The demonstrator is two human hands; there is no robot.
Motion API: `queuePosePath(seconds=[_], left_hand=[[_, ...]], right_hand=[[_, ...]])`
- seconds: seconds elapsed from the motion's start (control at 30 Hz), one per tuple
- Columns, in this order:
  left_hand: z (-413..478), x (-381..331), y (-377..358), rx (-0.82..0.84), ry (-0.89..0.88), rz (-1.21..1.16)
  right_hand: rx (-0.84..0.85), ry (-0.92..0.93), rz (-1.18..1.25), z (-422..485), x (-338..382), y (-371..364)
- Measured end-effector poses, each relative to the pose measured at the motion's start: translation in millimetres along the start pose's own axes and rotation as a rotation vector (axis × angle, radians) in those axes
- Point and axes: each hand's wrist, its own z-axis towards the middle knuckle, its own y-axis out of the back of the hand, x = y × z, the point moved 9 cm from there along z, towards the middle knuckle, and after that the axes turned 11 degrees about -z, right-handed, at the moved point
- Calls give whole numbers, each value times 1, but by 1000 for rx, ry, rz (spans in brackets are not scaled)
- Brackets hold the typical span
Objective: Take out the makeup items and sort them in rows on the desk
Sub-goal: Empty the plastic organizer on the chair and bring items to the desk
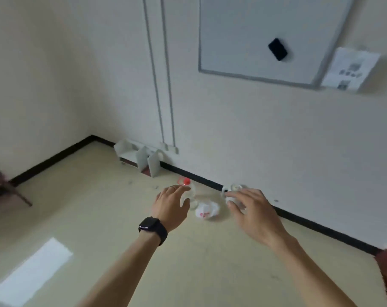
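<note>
Soft, even, medium-bright light, with only faint shadows on the worktop [99,207]; the white patch [30,269] at lower left is blown out. Whole frame is motion-blurred, worst on the right hand [252,209]. Wide-angle distortion skews the whiteboard [254,29] edges towards the borders.

— What stands by the desk's [112,229] far edge?
— A clear bottle [192,192], red-capped, upright. Just beside it lies a crumpled white packet [207,210] with red print. Right of that, a blurred white item [232,191].
</note>
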Motion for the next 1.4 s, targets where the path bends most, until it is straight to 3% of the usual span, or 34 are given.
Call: queuePosePath(seconds=[0.3, 0.8, 1.07, 1.4], left_hand=[[7, 147, 190, -390, 351, 158], [-6, 289, 366, -828, 689, 266], [-12, 426, 436, -897, 773, 289], [-3, 617, 570, -816, 839, 301]], right_hand=[[87, 484, 133, 172, 205, -65], [260, 923, 246, 334, 445, -165], [286, 1017, 224, 381, 596, -244], [385, 993, 273, 448, 783, -343]])
